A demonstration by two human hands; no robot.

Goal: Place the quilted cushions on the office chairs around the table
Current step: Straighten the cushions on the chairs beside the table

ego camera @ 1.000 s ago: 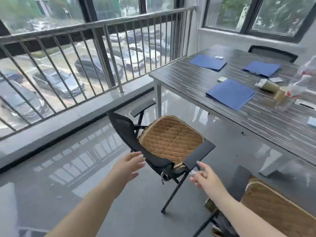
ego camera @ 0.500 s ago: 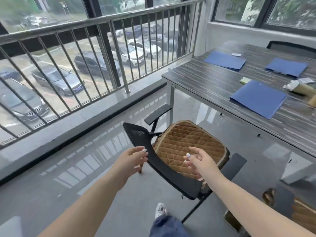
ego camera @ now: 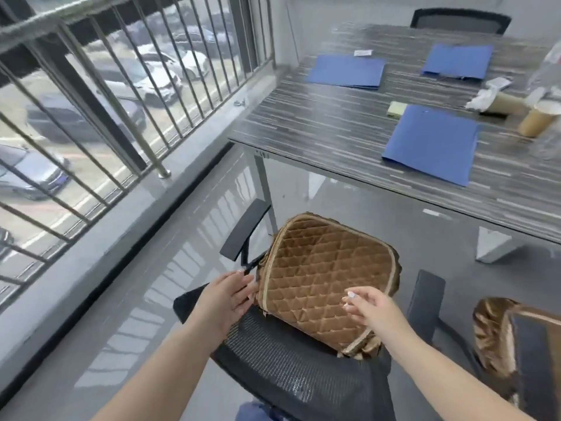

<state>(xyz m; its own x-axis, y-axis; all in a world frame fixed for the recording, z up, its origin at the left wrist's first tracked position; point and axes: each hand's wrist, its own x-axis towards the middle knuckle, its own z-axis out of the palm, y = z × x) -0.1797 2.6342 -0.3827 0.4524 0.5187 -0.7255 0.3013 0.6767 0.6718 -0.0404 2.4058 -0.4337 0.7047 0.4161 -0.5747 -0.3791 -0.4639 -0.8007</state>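
Squarely on seat, brown diamond-quilted cushion point(ego camera: 326, 281), tan piping, glossy

Glossy grey floor point(ego camera: 127, 299), steel railing point(ego camera: 121, 95)

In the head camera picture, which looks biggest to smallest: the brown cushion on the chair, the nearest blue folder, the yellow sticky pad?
1. Brown cushion, though it is nearest the camera.
2. Nearest blue folder.
3. Yellow sticky pad.

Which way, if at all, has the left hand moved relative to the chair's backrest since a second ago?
Yes. The left hand has gone forward over the mesh backrest to the left edge of the quilted cushion; earlier it hung behind the backrest.
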